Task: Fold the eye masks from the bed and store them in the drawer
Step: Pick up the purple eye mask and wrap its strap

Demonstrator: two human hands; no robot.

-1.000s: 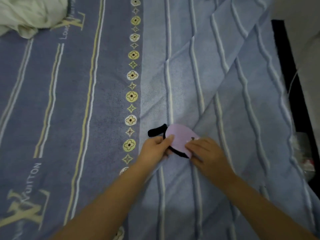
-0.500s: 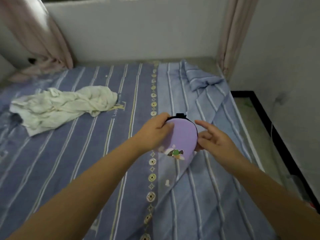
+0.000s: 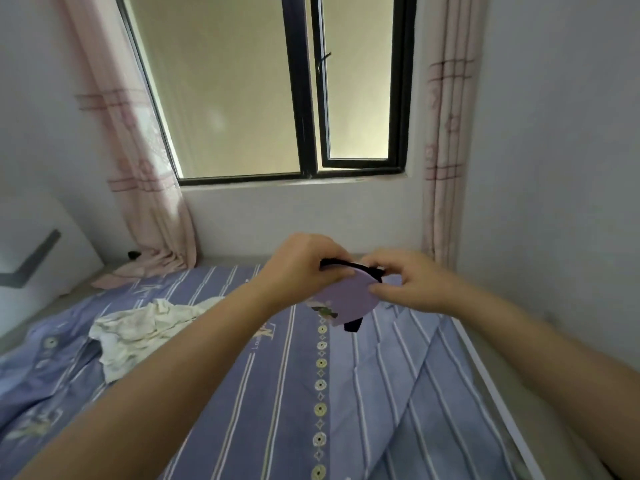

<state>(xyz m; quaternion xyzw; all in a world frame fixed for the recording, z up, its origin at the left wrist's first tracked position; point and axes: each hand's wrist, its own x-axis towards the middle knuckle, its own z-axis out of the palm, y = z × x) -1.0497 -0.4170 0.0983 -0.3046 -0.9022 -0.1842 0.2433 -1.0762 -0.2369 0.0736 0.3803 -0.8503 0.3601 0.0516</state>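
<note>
Holding the folded purple eye mask (image 3: 349, 296) in the air above the bed (image 3: 277, 393), the left hand (image 3: 298, 268) and right hand (image 3: 412, 282) pinched its opposite upper corners, fingers pressed on its black strap; its length hung downward between them.

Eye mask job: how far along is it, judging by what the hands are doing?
Early to midway. Done: the purple eye mask is off the bed and looks folded over. In hand: the left hand and right hand both hold it in the air, fingers at its black strap. Left: putting it away; no drawer is in view. I see no other masks on the bed.
</note>
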